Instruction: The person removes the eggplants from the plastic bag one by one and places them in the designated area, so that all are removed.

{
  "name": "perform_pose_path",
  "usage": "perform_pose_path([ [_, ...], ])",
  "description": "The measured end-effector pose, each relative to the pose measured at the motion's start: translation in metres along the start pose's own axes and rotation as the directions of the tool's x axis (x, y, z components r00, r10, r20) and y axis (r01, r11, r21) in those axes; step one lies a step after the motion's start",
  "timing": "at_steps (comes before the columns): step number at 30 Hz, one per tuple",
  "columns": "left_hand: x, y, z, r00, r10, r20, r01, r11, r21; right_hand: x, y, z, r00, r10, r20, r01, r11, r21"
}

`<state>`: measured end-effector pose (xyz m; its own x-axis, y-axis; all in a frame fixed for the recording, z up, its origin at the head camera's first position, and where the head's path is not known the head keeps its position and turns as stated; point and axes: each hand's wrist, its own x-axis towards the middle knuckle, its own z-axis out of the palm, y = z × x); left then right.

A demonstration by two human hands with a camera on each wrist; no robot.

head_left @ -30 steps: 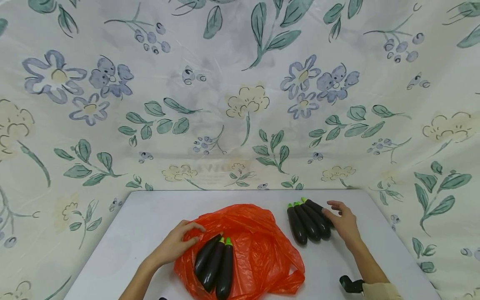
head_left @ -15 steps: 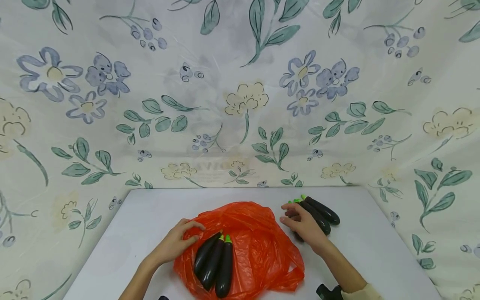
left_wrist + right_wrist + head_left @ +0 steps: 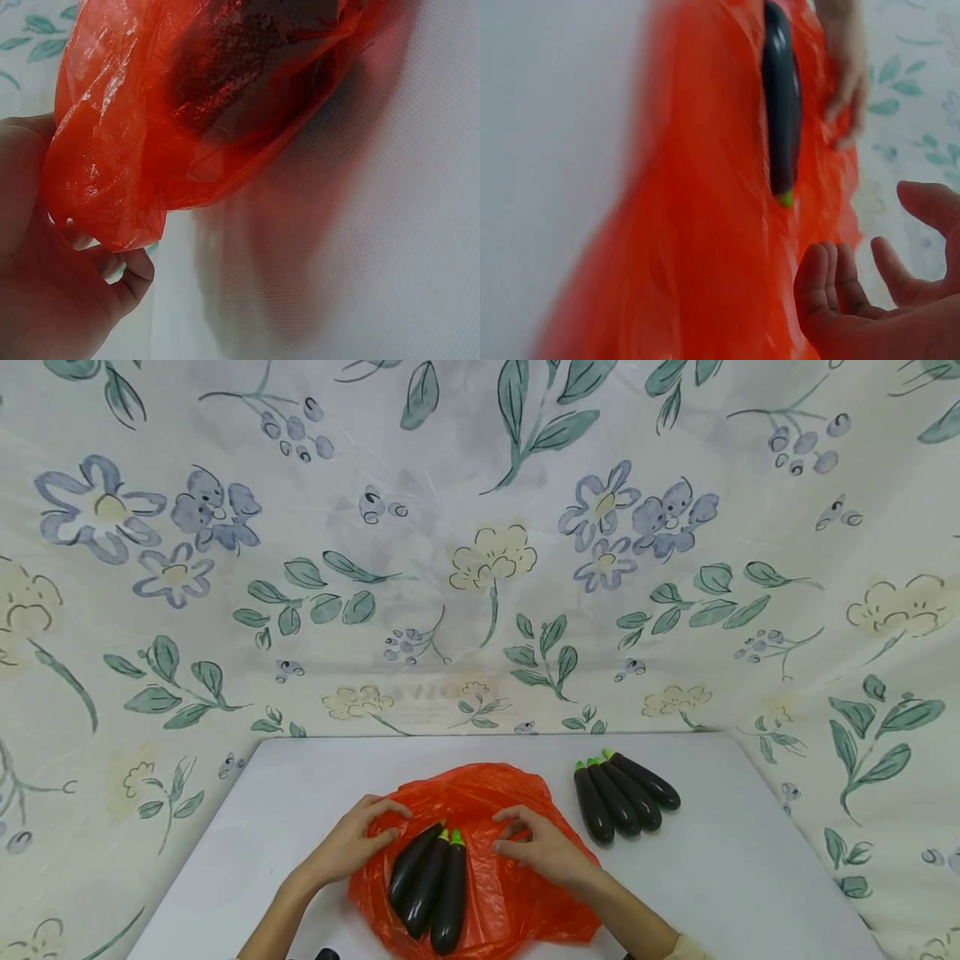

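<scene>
in the head view, the left hand [image 3: 347, 845] holds the left edge of the red bag [image 3: 517, 889], its fingers curled on the plastic. three eggplants [image 3: 426, 887] lie in the bag. the right hand [image 3: 546, 848] is above the bag. four eggplants [image 3: 631, 797] lie side by side on the desk [image 3: 750, 860].

in the left wrist view, the plastic passes between the thumb and the fingers.

in the right wrist view, the fingers are loosely bent and spread.

Three long, dark-purple eggplants [image 3: 427, 891] lie side by side near the fingers of the left hand [image 3: 351, 842], in the translucent orange-red plastic bag [image 3: 483, 795] those fingers hold.
</scene>
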<state>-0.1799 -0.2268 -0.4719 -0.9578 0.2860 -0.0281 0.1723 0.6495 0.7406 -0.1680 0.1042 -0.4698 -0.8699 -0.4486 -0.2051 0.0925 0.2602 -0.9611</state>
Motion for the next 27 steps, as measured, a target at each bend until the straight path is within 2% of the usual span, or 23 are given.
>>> perform_pose_path([
  [7, 0.002, -0.001, 0.001, 1.0, -0.005, 0.0, 0.005, 1.0, -0.002, 0.004, 0.001, 0.03, 0.992, 0.114, 0.057, -0.116, 0.993, 0.034],
  [12, 0.002, 0.0, 0.002, 1.0, -0.004, 0.009, 0.004, 1.0, -0.014, 0.008, 0.004, 0.046, 0.988, 0.145, 0.057, -0.145, 0.989, 0.0],
  [17, 0.001, 0.001, 0.002, 1.0, 0.005, 0.011, -0.005, 1.0, -0.01, 0.01, 0.005, 0.053, 0.988, 0.14, 0.058, -0.138, 0.99, -0.034],
  [27, 0.0, 0.001, 0.002, 1.0, 0.008, 0.016, -0.008, 1.0, 0.0, 0.011, 0.006, 0.061, 0.988, 0.094, 0.119, -0.079, 0.99, -0.118],
])
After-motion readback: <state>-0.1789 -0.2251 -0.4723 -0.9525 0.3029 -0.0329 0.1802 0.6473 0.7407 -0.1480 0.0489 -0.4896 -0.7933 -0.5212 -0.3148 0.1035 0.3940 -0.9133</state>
